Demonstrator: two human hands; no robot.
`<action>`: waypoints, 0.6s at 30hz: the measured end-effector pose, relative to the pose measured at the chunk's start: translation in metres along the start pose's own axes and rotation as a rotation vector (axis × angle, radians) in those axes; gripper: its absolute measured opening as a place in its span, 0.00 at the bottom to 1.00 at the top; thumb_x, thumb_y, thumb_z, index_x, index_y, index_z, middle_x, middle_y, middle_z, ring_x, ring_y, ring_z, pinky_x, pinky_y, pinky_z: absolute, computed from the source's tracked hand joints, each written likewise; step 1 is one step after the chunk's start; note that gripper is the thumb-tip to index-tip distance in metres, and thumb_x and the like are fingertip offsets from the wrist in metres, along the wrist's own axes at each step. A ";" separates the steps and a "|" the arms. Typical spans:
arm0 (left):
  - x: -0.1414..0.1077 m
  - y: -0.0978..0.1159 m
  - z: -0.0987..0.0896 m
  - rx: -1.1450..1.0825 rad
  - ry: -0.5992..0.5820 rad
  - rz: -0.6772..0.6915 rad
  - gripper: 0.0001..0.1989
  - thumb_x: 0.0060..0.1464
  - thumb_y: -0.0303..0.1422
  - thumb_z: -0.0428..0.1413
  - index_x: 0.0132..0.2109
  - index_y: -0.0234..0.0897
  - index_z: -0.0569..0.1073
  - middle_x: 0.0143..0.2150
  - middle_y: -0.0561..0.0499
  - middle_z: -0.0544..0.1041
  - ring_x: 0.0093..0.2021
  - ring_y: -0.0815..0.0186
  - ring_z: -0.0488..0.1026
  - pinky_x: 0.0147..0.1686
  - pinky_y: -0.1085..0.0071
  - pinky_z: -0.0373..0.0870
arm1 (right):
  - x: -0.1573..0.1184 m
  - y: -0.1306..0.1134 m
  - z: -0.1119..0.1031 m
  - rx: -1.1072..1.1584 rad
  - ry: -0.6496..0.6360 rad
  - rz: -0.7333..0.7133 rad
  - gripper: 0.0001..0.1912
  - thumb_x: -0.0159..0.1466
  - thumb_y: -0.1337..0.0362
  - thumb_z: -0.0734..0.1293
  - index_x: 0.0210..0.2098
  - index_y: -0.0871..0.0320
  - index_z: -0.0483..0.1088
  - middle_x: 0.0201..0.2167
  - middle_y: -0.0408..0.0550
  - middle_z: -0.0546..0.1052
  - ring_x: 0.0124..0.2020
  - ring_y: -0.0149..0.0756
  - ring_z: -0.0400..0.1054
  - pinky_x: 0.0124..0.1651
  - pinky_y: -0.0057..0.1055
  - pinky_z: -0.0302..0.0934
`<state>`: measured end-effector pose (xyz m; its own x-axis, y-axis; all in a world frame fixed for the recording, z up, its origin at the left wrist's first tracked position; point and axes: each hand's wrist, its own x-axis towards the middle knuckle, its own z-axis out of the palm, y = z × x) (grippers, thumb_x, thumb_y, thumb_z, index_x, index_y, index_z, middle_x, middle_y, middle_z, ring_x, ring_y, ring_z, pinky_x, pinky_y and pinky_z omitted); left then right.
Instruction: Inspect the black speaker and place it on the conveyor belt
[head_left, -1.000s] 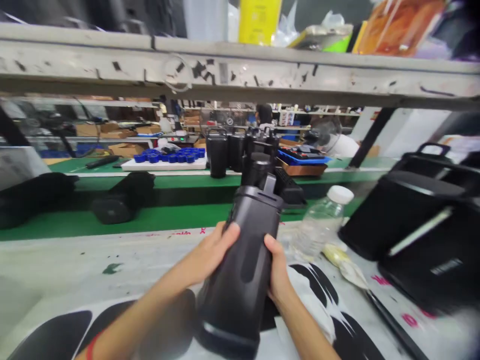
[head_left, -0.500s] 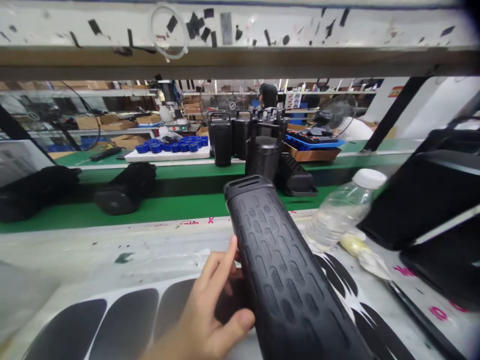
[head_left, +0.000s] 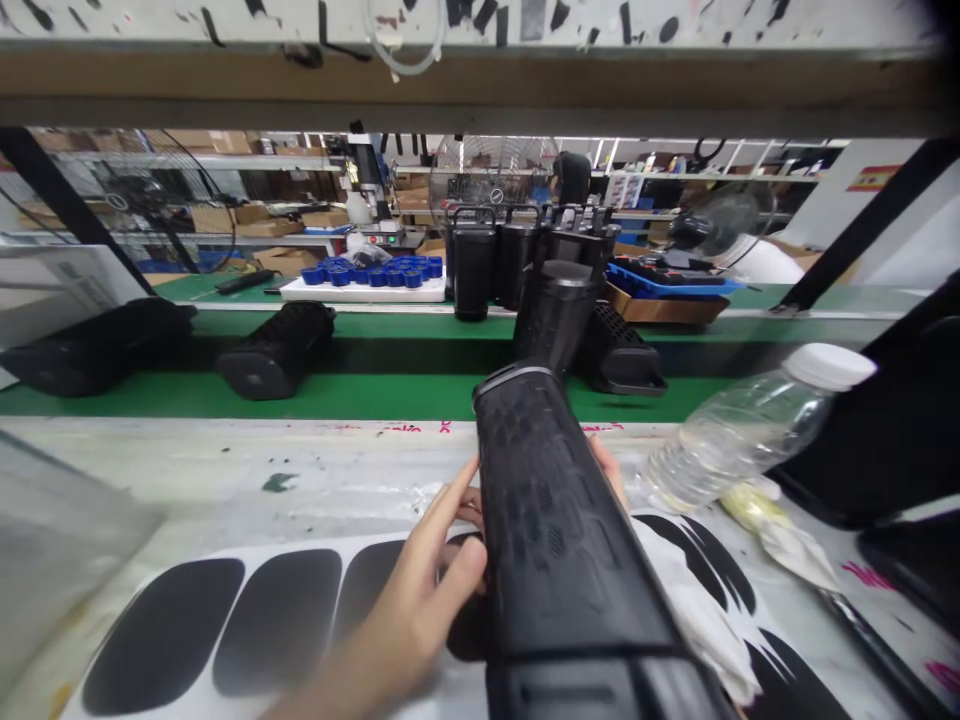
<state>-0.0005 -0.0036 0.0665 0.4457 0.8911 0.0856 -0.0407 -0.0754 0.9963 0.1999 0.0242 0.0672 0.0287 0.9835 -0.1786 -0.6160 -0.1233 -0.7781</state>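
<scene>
Head view. A long black speaker housing [head_left: 559, 530] with a perforated grille lies lengthwise at centre, its far end raised toward the green conveyor belt [head_left: 360, 395] and its near end running out of the bottom edge. The left hand [head_left: 420, 600] presses against the housing's left side, fingers [head_left: 442, 510] extended along it. Of the right hand [head_left: 611, 475], only fingertips show past the right side, touching the housing; its grip cannot be told. Below lies a white sheet with black oval pads [head_left: 225, 625] on the grey worktable [head_left: 225, 480]. To the right, a clear plastic bottle [head_left: 750, 425] with a white cap leans. Farther off, black cylindrical units [head_left: 517, 260] stand upright beside a tray of blue caps [head_left: 375, 275].
</scene>
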 end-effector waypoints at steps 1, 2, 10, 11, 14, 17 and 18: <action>0.003 0.001 -0.001 -0.098 -0.008 -0.083 0.34 0.64 0.54 0.49 0.72 0.52 0.51 0.69 0.48 0.60 0.61 0.54 0.65 0.48 0.68 0.70 | 0.001 0.001 0.001 0.049 0.017 0.027 0.22 0.68 0.45 0.60 0.38 0.56 0.75 0.36 0.44 0.79 0.44 0.42 0.74 0.53 0.38 0.69; 0.005 0.001 -0.002 -0.208 -0.033 -0.154 0.38 0.62 0.57 0.49 0.72 0.49 0.51 0.70 0.47 0.59 0.63 0.52 0.64 0.50 0.66 0.70 | 0.001 0.002 0.003 0.076 0.029 0.059 0.22 0.67 0.45 0.60 0.38 0.55 0.75 0.37 0.45 0.79 0.45 0.43 0.74 0.53 0.37 0.69; 0.030 0.002 -0.019 -0.892 -0.074 -0.554 0.34 0.49 0.51 0.65 0.49 0.22 0.76 0.41 0.37 0.83 0.56 0.44 0.74 0.65 0.54 0.62 | -0.015 -0.003 0.013 -0.032 -0.172 0.193 0.27 0.71 0.44 0.60 0.63 0.52 0.63 0.59 0.50 0.71 0.55 0.43 0.70 0.52 0.37 0.71; 0.032 0.003 -0.021 -0.936 -0.050 -0.532 0.31 0.52 0.49 0.62 0.49 0.23 0.76 0.40 0.38 0.83 0.54 0.46 0.76 0.64 0.54 0.63 | -0.016 -0.004 0.012 -0.041 -0.200 0.169 0.29 0.70 0.43 0.62 0.64 0.51 0.61 0.61 0.49 0.68 0.56 0.43 0.69 0.51 0.37 0.72; 0.035 0.009 -0.023 -1.036 0.025 -0.437 0.31 0.60 0.51 0.50 0.53 0.27 0.75 0.44 0.42 0.83 0.51 0.52 0.78 0.61 0.55 0.67 | -0.017 -0.006 0.008 -0.034 -0.272 0.112 0.34 0.67 0.41 0.65 0.65 0.51 0.60 0.65 0.49 0.64 0.60 0.46 0.66 0.51 0.39 0.72; 0.035 0.016 -0.026 -1.097 0.095 -0.392 0.32 0.64 0.53 0.43 0.55 0.30 0.75 0.48 0.45 0.82 0.52 0.57 0.78 0.60 0.59 0.68 | -0.016 -0.003 0.005 0.008 -0.370 0.067 0.29 0.68 0.42 0.63 0.61 0.52 0.69 0.64 0.48 0.65 0.63 0.45 0.62 0.58 0.39 0.68; 0.034 0.017 -0.026 -1.108 0.114 -0.380 0.32 0.64 0.53 0.43 0.53 0.31 0.75 0.48 0.45 0.82 0.52 0.58 0.78 0.60 0.60 0.68 | -0.017 -0.002 0.004 0.015 -0.406 0.057 0.27 0.70 0.43 0.62 0.59 0.52 0.70 0.64 0.48 0.65 0.64 0.44 0.61 0.61 0.38 0.66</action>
<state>-0.0094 0.0373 0.0866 0.5161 0.8117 -0.2734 -0.7028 0.5838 0.4065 0.1976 0.0087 0.0743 -0.3171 0.9478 0.0338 -0.6188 -0.1797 -0.7647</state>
